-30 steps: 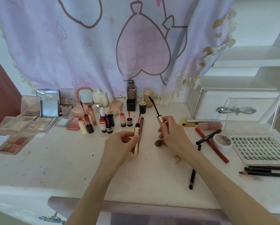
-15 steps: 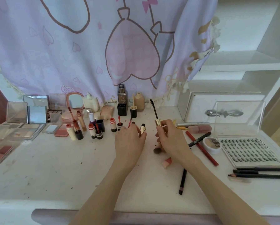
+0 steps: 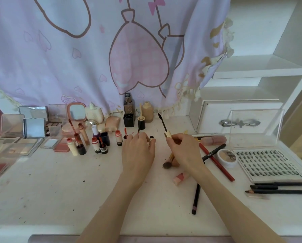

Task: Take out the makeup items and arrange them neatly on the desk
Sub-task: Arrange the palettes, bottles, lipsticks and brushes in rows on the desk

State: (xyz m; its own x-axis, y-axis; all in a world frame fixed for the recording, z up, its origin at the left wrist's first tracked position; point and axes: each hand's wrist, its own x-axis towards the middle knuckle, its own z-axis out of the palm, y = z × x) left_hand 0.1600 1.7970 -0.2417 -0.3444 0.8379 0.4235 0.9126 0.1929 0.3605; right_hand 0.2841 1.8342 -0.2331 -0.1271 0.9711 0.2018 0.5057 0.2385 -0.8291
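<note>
Now the left hand (image 3: 138, 151) is down at the desk (image 3: 59, 181), fingers curled round the mascara tube (image 3: 151, 138), of which only the dark mouth shows past the knuckles. A second ago the same hand held the tube up in mid-air, nearer the person; it has since carried it forward and lowered it to just right of the row of small lip bottles (image 3: 96, 142), so the tube looks about to be stood on end in line with them, though whether its base already touches the desk cannot be told. The right hand (image 3: 183, 148) pinches the gold cap of the wand (image 3: 163, 126), brush up and tilted back, just right of the tube; it has hardly moved. The two hands are close but apart. Right of the tube lie a brush (image 3: 169, 162), a red pencil (image 3: 215, 162), a black pencil (image 3: 213, 152) and a small round pot (image 3: 227, 157), with a lash tray (image 3: 269, 165) beyond them; these are loose and crossed. The judgement is that the tube goes into the row next and the wand then needs its own place beside it, or back in the tube.
</note>
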